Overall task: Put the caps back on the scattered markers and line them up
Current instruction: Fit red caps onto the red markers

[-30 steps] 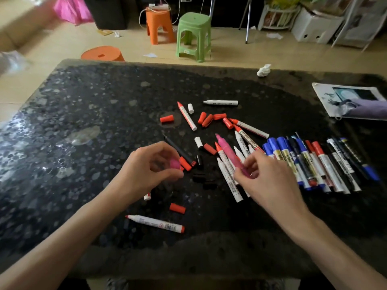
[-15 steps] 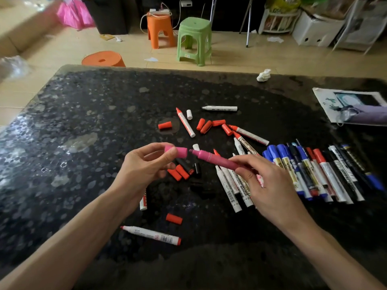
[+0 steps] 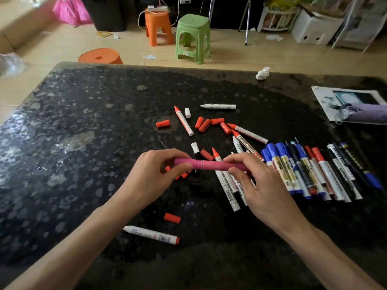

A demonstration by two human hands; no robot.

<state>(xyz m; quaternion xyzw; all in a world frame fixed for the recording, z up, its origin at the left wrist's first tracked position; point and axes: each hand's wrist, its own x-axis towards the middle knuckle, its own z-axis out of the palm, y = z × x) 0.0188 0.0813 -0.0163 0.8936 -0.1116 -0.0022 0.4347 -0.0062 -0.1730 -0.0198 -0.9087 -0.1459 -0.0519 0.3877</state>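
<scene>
Holding the pink marker (image 3: 211, 165) level above the black table (image 3: 83, 143), both hands are on it. The left hand (image 3: 155, 181) has thumb and fingers curled round the pink cap (image 3: 193, 164) on the left end, while the right hand (image 3: 261, 191) pinches the other end of the barrel. Under it lie uncapped white markers (image 3: 228, 189) and loose red caps (image 3: 204, 124). The capped row (image 3: 314, 170) sits side by side just to the right.

Table top (image 3: 88, 155): black speckled stone (or stone-look), glossy, reflective. Pink marker (image 3: 211, 165) above it: smooth matt plastic. Red cap (image 3: 163, 123) on it: smooth plastic. Green stool (image 3: 193, 36) beyond it: moulded plastic.
</scene>
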